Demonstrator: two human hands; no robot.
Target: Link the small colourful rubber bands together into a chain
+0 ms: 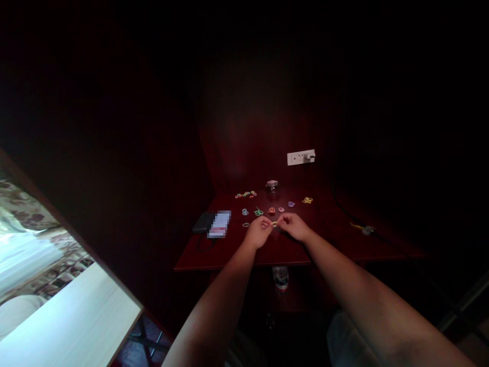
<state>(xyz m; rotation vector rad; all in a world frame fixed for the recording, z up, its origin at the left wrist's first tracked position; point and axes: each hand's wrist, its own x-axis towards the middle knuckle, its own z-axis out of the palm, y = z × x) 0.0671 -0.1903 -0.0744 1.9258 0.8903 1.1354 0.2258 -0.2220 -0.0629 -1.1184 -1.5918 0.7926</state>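
Note:
My left hand (260, 231) and my right hand (293, 226) meet over the dark red table (237, 253), each pinching one side of a small yellowish band (274, 224). Just beyond my fingers lie small groups of coloured bands: blue (245, 212), green (259, 212), orange-red (272, 210), pink (281, 209), purple (291, 204) and yellow (307, 200). One pale band (246, 225) is alone left of my left hand. Mixed bands (245, 194) are scattered farther back. Behind the groups stands a clear jar (272, 189) with a pinkish top.
A black object (203, 223) and a blurred-out phone-like screen (219, 224) lie at the table's left. A cable with a connector (368, 231) crosses the right side. A wall socket (301, 157) holds a plug. A bottle (280, 279) is below the front edge.

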